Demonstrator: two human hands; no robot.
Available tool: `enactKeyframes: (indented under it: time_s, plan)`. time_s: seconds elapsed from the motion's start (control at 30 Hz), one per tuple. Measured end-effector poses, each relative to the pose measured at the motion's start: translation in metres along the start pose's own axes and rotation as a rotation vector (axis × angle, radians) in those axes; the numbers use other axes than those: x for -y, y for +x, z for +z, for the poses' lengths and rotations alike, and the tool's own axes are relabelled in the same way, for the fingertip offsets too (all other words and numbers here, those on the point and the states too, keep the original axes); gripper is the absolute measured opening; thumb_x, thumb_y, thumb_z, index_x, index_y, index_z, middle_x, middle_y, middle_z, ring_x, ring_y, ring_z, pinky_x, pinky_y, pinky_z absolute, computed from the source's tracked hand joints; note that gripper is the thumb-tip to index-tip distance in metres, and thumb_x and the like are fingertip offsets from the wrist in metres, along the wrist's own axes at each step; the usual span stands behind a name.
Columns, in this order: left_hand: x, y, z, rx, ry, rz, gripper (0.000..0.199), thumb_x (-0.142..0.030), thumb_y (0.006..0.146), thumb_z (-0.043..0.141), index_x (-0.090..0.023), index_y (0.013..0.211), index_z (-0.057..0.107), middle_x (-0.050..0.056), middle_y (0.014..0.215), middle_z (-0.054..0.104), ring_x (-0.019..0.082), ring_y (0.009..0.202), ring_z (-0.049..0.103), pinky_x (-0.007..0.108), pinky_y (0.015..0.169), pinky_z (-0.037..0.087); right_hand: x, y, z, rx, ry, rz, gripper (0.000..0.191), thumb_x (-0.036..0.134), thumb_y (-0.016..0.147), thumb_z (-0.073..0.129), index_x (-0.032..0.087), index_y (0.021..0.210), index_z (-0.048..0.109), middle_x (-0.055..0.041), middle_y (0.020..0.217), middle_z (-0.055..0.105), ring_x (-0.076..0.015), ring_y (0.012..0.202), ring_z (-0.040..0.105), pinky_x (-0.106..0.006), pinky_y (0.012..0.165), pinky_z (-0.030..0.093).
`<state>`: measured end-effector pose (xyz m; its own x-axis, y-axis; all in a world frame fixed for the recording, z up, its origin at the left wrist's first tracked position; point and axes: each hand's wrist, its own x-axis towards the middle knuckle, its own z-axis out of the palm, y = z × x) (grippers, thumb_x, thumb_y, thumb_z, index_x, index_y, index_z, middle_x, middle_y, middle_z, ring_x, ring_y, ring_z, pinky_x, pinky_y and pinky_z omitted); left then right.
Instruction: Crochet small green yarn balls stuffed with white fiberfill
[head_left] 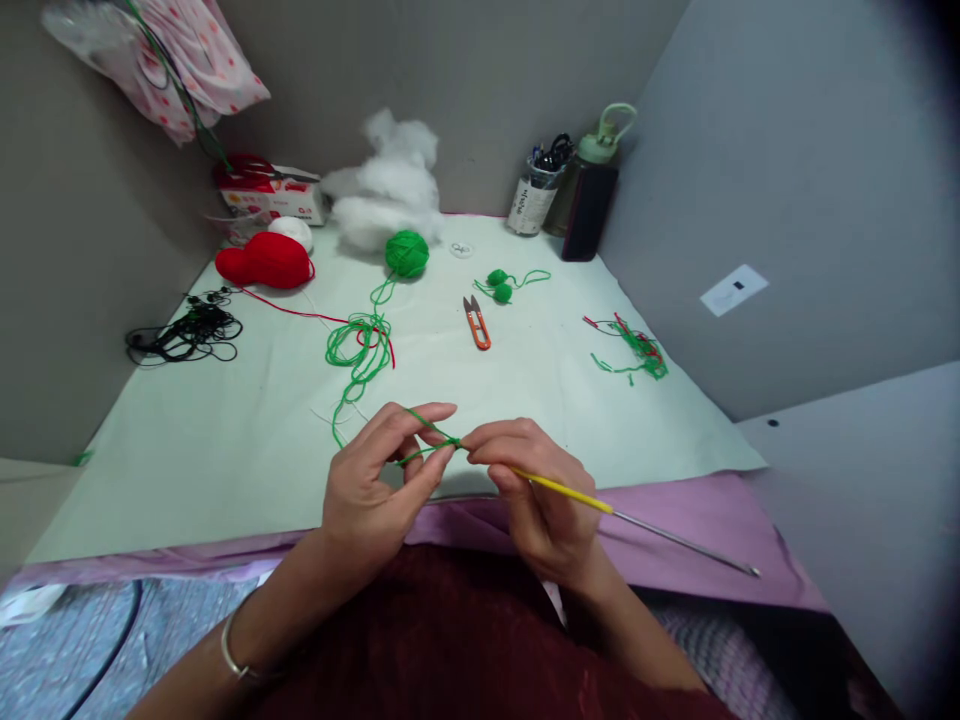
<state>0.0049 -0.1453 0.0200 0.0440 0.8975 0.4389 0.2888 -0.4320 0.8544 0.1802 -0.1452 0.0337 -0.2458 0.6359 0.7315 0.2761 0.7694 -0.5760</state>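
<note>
My left hand (382,475) pinches green yarn (427,424) between thumb and fingers, with a strand running over the raised index finger. My right hand (536,490) grips a crochet hook with a yellow handle (566,490) and a metal shaft that points to the lower right. Its fingertips meet the small green knot at my left thumb, and the hook's near end is hidden in them. The yarn trails to a loose green tangle (360,345), which leads up to a green ball (406,254). Orange thread snips (477,325) lie beyond my hands.
Red yarn (266,261), black cord (191,330) and white stuffing (390,185) are at the left and back. Two small green pieces (500,286) lie behind the snips. Yarn scraps (641,350) are at the right. A pen holder (534,200), bottle (598,146) and phone (591,213) stand at the back right.
</note>
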Motion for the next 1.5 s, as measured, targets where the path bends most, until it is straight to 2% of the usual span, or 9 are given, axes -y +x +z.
enactKeyframes:
  time_s: [0.2,0.43,0.67,0.87,1.03,1.13,1.27,1.4,1.5]
  plan:
    - [-0.007,0.003,-0.001,0.009,-0.076,-0.134,0.027,-0.016,0.089,0.073,-0.025,0.115,0.075,-0.001,0.087,0.065,0.008,0.068,0.059,0.022,0.069,0.049,-0.002,-0.002,0.003,-0.018,0.022,0.017,0.020,0.009,0.100,0.053,0.019,0.109,0.066,-0.0072,0.093,0.073,-0.0184,0.092,0.070,-0.034,0.078,0.060]
    - [-0.016,0.006,-0.005,0.040,-0.226,-0.331,0.024,-0.024,0.086,0.078,-0.026,0.110,0.077,-0.001,0.081,0.066,0.008,0.063,0.053,0.019,0.056,0.043,-0.004,-0.006,0.001,-0.104,0.245,0.204,0.022,0.013,0.103,0.050,0.022,0.108,0.070,-0.0050,0.099,0.073,-0.0169,0.089,0.071,-0.034,0.077,0.059]
    - [-0.014,0.006,-0.004,0.039,-0.236,-0.347,0.025,-0.022,0.084,0.079,-0.024,0.109,0.077,-0.002,0.080,0.065,0.007,0.061,0.052,0.018,0.056,0.043,-0.004,-0.003,0.003,-0.073,0.199,0.163,0.019,0.013,0.102,0.052,0.021,0.107,0.069,-0.0051,0.095,0.073,-0.0170,0.094,0.069,-0.035,0.081,0.058]
    - [-0.014,0.004,-0.003,0.009,-0.184,-0.264,0.024,-0.020,0.085,0.077,-0.022,0.109,0.078,-0.001,0.082,0.066,0.008,0.063,0.054,0.021,0.062,0.047,-0.003,-0.002,0.001,-0.023,0.078,0.089,0.019,0.012,0.101,0.052,0.022,0.108,0.067,-0.0062,0.094,0.073,-0.0187,0.092,0.070,-0.036,0.078,0.060]
    - [-0.015,0.006,-0.001,-0.018,-0.315,-0.400,0.040,-0.022,0.083,0.080,-0.022,0.122,0.073,-0.002,0.081,0.065,0.008,0.059,0.051,0.020,0.057,0.046,-0.003,-0.008,0.009,-0.043,-0.117,-0.061,0.017,0.017,0.102,0.053,0.021,0.114,0.065,-0.0116,0.104,0.075,-0.0194,0.092,0.072,-0.034,0.073,0.062]
    - [-0.015,0.008,-0.002,0.013,-0.402,-0.459,0.044,-0.025,0.083,0.081,-0.022,0.126,0.071,-0.002,0.081,0.064,0.007,0.059,0.050,0.018,0.051,0.042,-0.004,-0.008,0.011,-0.108,-0.007,0.011,0.018,0.017,0.103,0.051,0.023,0.110,0.067,-0.0080,0.098,0.076,-0.0193,0.091,0.073,-0.036,0.074,0.062]
    - [-0.014,0.007,-0.004,0.012,-0.347,-0.445,0.036,-0.025,0.083,0.082,-0.022,0.117,0.076,0.001,0.083,0.066,0.008,0.064,0.053,0.018,0.052,0.043,-0.005,-0.004,0.008,-0.139,0.170,0.134,0.019,0.015,0.102,0.052,0.023,0.108,0.068,-0.0053,0.094,0.075,-0.0190,0.090,0.072,-0.037,0.076,0.061]
    - [-0.013,0.005,-0.002,-0.006,-0.340,-0.428,0.035,-0.022,0.082,0.082,-0.021,0.116,0.076,-0.001,0.081,0.066,0.007,0.063,0.053,0.017,0.052,0.042,-0.006,-0.003,0.009,-0.106,0.181,0.140,0.019,0.013,0.102,0.053,0.022,0.107,0.069,-0.0050,0.094,0.074,-0.0184,0.092,0.070,-0.036,0.079,0.060]
    - [-0.015,0.006,0.001,-0.016,-0.435,-0.458,0.042,-0.021,0.080,0.083,-0.021,0.121,0.072,-0.002,0.078,0.065,0.006,0.058,0.051,0.016,0.049,0.041,-0.008,-0.008,0.013,-0.111,0.095,0.092,0.022,0.012,0.101,0.054,0.023,0.112,0.070,-0.0054,0.097,0.074,-0.0182,0.093,0.070,-0.035,0.079,0.061]
